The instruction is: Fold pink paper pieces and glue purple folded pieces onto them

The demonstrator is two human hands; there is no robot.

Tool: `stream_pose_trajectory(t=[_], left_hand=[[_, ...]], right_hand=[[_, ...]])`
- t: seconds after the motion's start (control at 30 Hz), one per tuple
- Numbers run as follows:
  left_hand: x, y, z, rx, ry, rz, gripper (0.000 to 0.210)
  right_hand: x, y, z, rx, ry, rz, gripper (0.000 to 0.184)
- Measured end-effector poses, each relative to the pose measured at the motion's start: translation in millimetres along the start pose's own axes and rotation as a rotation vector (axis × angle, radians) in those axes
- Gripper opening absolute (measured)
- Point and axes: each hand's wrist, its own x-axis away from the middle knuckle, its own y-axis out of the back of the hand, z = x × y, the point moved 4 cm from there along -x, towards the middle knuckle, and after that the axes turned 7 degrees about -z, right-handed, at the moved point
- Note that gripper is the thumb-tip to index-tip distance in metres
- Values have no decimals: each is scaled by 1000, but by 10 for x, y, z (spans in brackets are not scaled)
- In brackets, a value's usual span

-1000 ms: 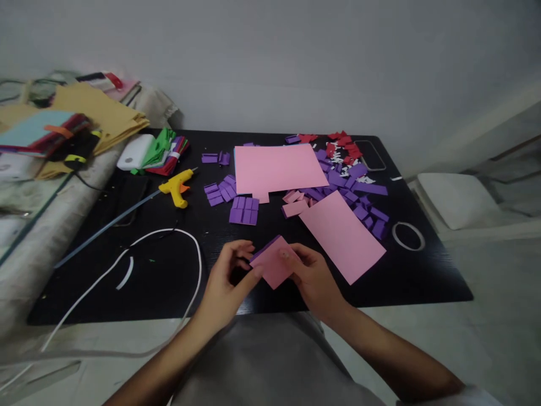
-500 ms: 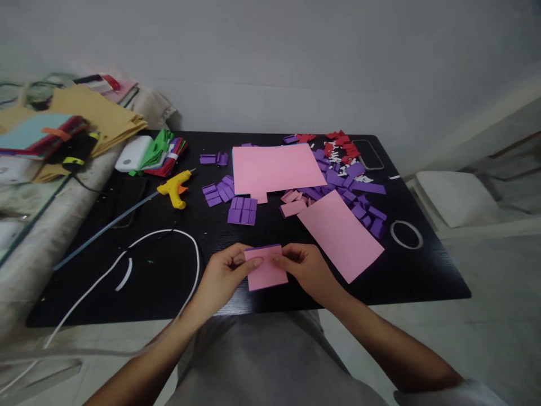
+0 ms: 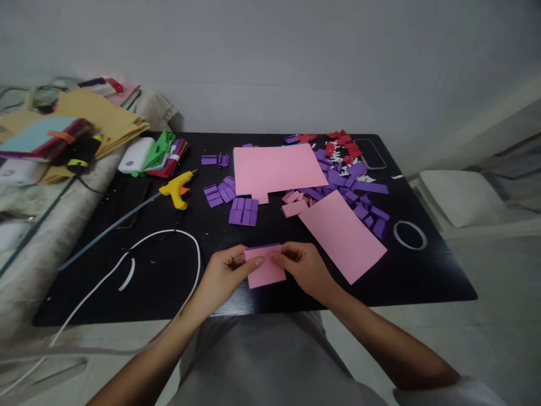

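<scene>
Between my two hands, over the table's front edge, is a small pink paper square (image 3: 266, 272) with purple showing along its top and bottom edges. My left hand (image 3: 226, 276) pinches its left side, thumb on the pink face. On the right side my right hand (image 3: 306, 269) grips it the same way; the fingers behind the paper are hidden. Beyond them lies a purple panel of folded pieces (image 3: 244, 212). A large pink sheet (image 3: 279, 169) rests at the back, and another pink sheet (image 3: 343, 237) lies slanted to the right of my hands.
Purple paper pieces (image 3: 338, 179) and red scraps (image 3: 349, 148) are heaped at the back right, near a roll of tape (image 3: 409, 235). A yellow glue gun (image 3: 177, 190) lies at the left with a white cable (image 3: 198, 254) looping past my left arm. Brown envelopes (image 3: 99, 115) are stacked far left.
The view has shifted slightly, so the table sits a little further right. Both hands keep hold of the pink square, which tilts slightly, showing more purple along its top edge.
</scene>
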Motion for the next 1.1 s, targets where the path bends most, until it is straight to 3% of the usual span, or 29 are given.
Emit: stream_pose_trajectory(t=[0.17,0.33,0.5,0.63,0.73,0.83,0.97,1.1], left_hand=[[-14,67,43,-56,-8,-64,29],[-35,81,-4,-24,-48,-90,26],[-20,97,-32,-135,-104,-69,24],[31,151,-106,-246,-397,-21,10],[117,183,-195,-382,-746,-12,23],[195,193,-257,-471,-994,-84,35],[231,143,-303,-504,-1072,-130,30],[248,134,-319,-525,-1025,-241,28]], right_hand=[[4,-43,6,-93,-28,56,28],[15,-66,-43,-169,-103,156,38],[21,-27,-10,-51,12,102,26],[73,15,124,122,249,0,19],[168,52,242,280,493,-157,21],[241,35,238,265,509,-147,36],[263,-37,167,58,386,72,45],[241,-19,195,-12,425,88,30]])
